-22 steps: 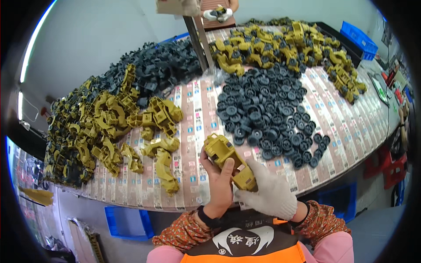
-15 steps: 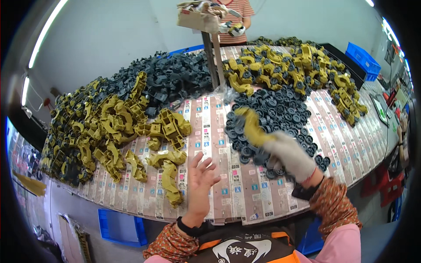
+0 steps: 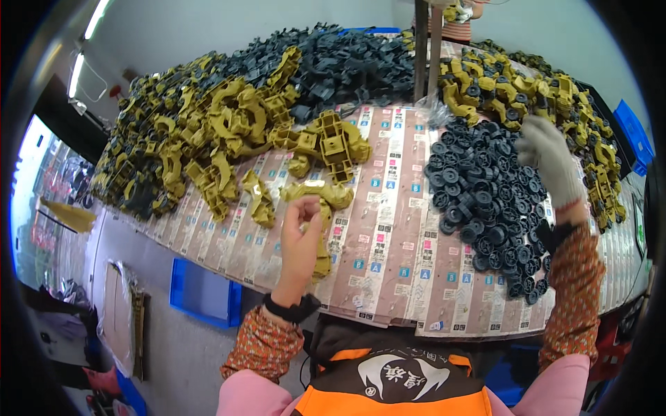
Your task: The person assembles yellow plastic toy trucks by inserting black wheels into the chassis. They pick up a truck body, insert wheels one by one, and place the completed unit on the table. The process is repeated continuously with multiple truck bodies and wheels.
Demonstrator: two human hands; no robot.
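My bare left hand [image 3: 300, 232] hovers over two yellow plastic toy vehicle bodies, the farther body [image 3: 320, 192] under its fingertips and the nearer body [image 3: 322, 260] beside it. Its fingers are half curled with a gap at the thumb; no grip shows. On the other side, my right hand [image 3: 553, 161], in a pale work glove, reaches past the right edge of a heap of dark grey toy wheels [image 3: 485, 187]. Its fingers are bent and apart, with nothing visible in them. Just beyond lie yellow bodies fitted with wheels [image 3: 517, 93].
A large heap of yellow bodies [image 3: 229, 118] covers the table's left, with dark grey plastic parts [image 3: 333, 62] behind. A post [image 3: 421, 55] rises at the far edge, where another person [image 3: 458, 29] stands. Blue crates [image 3: 205, 295] sit below the table and at right [image 3: 633, 132].
My right hand has moved away to the far right, and the yellow body it held is out of it. My left hand has curled its fingers and moved over the yellow bodies. The view has shifted left.
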